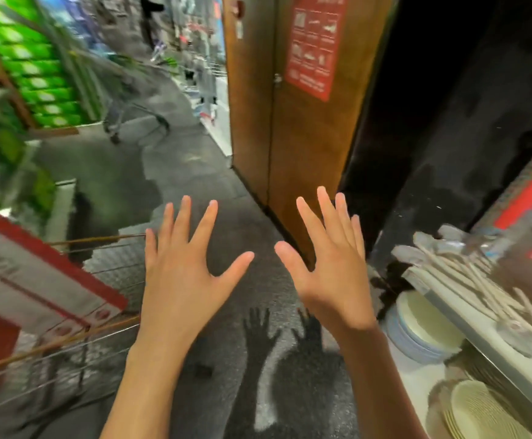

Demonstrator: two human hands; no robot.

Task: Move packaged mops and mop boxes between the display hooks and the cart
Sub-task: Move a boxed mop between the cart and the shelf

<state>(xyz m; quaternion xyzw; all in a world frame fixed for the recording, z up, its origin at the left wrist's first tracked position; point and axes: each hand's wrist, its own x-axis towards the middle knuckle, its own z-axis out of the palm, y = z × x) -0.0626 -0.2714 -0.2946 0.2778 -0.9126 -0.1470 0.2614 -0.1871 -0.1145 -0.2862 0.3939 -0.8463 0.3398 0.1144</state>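
My left hand (182, 274) and my right hand (331, 267) are held out in front of me over the grey floor, palms down, fingers spread and straight, holding nothing. At the lower left a wire cart (68, 340) carries a red and white mop box (33, 280), lying tilted. My left hand is just right of the cart's edge and does not touch it. The view is blurred, and no display hooks can be made out.
A brown wooden door (293, 128) with a red sign (315, 45) stands ahead on the right. Shelves at right hold stacked plates (423, 327) and pale utensils (467, 274). Green boxes (36, 77) fill the far left shelf. Another cart (138, 112) stands down the aisle.
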